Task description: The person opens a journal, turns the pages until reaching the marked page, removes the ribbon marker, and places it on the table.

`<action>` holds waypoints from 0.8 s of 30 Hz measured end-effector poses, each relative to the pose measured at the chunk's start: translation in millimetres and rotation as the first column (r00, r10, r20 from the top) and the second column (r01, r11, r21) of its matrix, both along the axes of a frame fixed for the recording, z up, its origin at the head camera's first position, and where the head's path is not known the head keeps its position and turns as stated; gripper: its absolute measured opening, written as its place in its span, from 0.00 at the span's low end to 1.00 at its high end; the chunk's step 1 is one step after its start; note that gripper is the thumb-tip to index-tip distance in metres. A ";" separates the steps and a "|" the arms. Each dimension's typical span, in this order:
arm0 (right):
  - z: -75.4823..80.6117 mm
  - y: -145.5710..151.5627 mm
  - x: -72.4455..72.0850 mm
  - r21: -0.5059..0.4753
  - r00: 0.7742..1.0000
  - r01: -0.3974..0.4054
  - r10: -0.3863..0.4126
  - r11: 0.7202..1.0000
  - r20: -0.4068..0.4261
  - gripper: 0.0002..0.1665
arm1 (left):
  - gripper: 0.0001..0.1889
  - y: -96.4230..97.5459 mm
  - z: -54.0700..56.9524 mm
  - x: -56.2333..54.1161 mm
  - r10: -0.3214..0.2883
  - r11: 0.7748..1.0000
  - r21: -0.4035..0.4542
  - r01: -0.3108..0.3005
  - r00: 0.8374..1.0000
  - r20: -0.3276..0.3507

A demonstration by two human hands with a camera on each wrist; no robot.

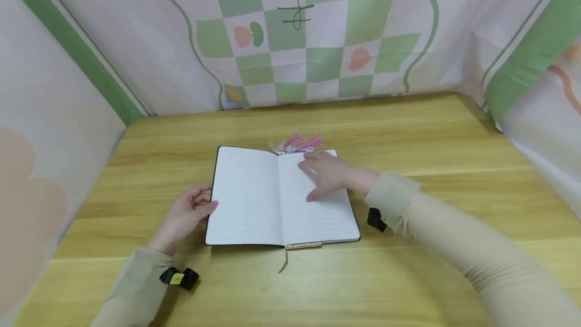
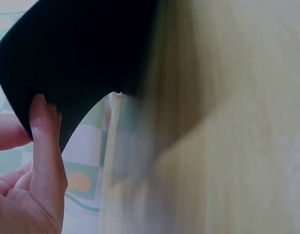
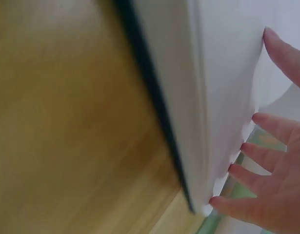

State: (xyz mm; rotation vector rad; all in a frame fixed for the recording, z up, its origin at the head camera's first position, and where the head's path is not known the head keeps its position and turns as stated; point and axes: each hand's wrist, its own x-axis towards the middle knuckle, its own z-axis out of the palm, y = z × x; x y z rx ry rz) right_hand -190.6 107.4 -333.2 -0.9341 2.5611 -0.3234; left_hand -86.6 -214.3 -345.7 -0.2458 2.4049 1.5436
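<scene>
An open notebook (image 1: 247,201) with faintly lined white pages and a dark cover lies in the middle of the table. My left hand (image 1: 187,213) pinches its left edge, thumb on the page side and fingers behind; the left wrist view shows the fingers (image 2: 45,131) against the dark cover, that half raised off the table. On the right page, my right hand (image 1: 329,171) rests with spread fingertips (image 3: 245,146) touching the paper. Pink tassels (image 1: 301,142) stick out past the top edge. A gold strip (image 1: 304,246) shows at the bottom edge, beside a thin ribbon (image 1: 284,262).
The wooden table (image 1: 395,276) extends around the notebook on all sides. Behind it hangs a green-and-white checked cloth (image 1: 290,29), with pale cloth at both sides. Each wrist wears a black camera band (image 1: 180,278).
</scene>
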 end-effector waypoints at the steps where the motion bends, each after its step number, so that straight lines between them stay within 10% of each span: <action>1: -1.7 3.4 -3.7 -0.006 1.000 0.011 -0.011 1.000 0.006 0.52 | 0.28 0.0 -0.1 0.0 -0.003 1.000 -0.004 0.003 1.000 -0.001; 12: -10.3 27.3 -36.9 0.095 0.996 0.087 -0.086 0.992 -0.020 0.61 | 0.28 1.1 -1.9 2.2 -0.005 1.000 -0.002 0.005 1.000 0.011; 24: -2.5 22.1 -29.1 0.109 0.988 0.125 -0.114 0.986 -0.101 0.58 | 0.28 3.7 -1.6 2.3 0.005 1.000 0.003 -0.005 1.000 0.006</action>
